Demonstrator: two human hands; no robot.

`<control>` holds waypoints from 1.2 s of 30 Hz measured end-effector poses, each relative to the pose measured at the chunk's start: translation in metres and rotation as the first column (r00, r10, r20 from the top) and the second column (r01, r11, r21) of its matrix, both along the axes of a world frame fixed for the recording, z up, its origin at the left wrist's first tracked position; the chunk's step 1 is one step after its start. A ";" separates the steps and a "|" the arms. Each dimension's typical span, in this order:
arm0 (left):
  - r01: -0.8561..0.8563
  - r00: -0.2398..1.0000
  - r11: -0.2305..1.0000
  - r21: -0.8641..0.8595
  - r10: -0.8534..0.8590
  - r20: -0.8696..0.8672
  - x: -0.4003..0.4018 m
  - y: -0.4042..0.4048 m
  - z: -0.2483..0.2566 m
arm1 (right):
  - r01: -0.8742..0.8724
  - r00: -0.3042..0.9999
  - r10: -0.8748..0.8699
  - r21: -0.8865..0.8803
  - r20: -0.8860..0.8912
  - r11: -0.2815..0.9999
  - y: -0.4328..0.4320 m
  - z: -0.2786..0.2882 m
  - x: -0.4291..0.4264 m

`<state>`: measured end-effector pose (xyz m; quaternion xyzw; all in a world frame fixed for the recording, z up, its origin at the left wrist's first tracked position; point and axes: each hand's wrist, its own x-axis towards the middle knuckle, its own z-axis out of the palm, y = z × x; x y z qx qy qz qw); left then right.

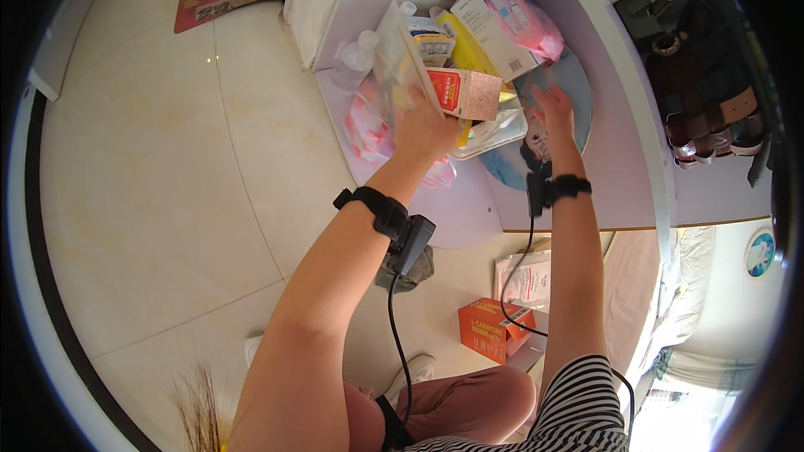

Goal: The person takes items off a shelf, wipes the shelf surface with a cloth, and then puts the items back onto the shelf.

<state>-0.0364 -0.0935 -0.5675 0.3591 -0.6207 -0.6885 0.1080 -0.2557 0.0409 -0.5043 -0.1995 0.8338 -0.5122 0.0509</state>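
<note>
My left hand (427,129) grips the near-left wall of a translucent plastic storage bin (405,66), and part of the fingers is hidden there. Inside the bin are a pink-and-red carton (468,93), a yellow packet (468,44) and a small blue-and-yellow box (432,41). To the right of the bin, my right hand (556,110) has its fingers apart and holds nothing. Behind it is a round picture panel (575,78) with a printed figure. A white box (493,31) leans at the bin's far side, with a pink wet-wipes pack (518,16) over it.
A clear plastic bottle (358,59) and a pink-patterned bag (367,125) stand left of the bin on the lilac shelf (458,226). Rolled belts (716,132) fill the compartment at right. On the floor are an orange carton (487,329), a flat packet (521,279) and a dark cloth (414,273).
</note>
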 end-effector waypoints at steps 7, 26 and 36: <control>-0.004 1.000 0.998 -0.061 0.003 -0.022 0.000 -0.001 -0.007 | -0.154 0.979 0.166 -0.097 0.119 0.983 -0.050 0.008 0.009; 0.054 0.998 0.996 -0.072 -0.053 0.013 0.000 -0.002 0.002 | -0.104 0.994 0.105 -0.048 0.022 0.993 -0.063 0.014 0.004; 0.034 0.999 0.980 -0.198 -0.036 -0.005 -0.007 -0.004 -0.017 | 0.006 0.987 0.025 0.190 -0.160 0.982 -0.073 0.006 0.025</control>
